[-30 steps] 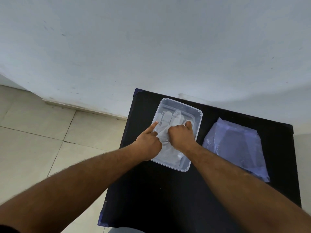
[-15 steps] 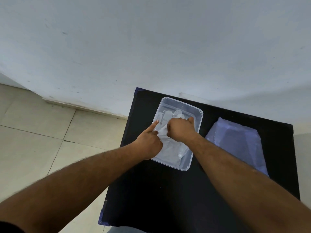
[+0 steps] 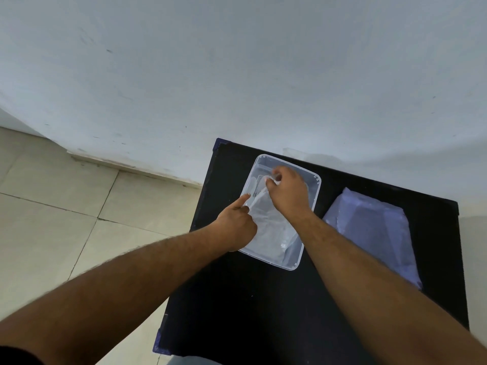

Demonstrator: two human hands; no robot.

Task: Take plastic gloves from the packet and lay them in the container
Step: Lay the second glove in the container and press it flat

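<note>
A clear plastic container (image 3: 315, 189) sits on a black table (image 3: 237, 306), its long side running away from me. Thin see-through plastic gloves (image 3: 271, 227) lie inside it. My right hand (image 3: 288, 192) is over the far half of the container, fingertips pinched on the glove's finger end. My left hand (image 3: 237, 223) rests at the container's left rim, index finger stretched out and pressing the glove's left edge, other fingers curled. To the right lies the bluish glove packet (image 3: 374, 230), flat on the table.
The table stands against a pale wall (image 3: 237, 75). Beige floor tiles (image 3: 66, 219) lie to the left, past the table's left edge. Both my forearms reach in from the bottom of the view.
My right hand has slid toward the far end of the container, pulling the glove's fingers along. My left hand has stayed at the left rim, finger still pointing.
</note>
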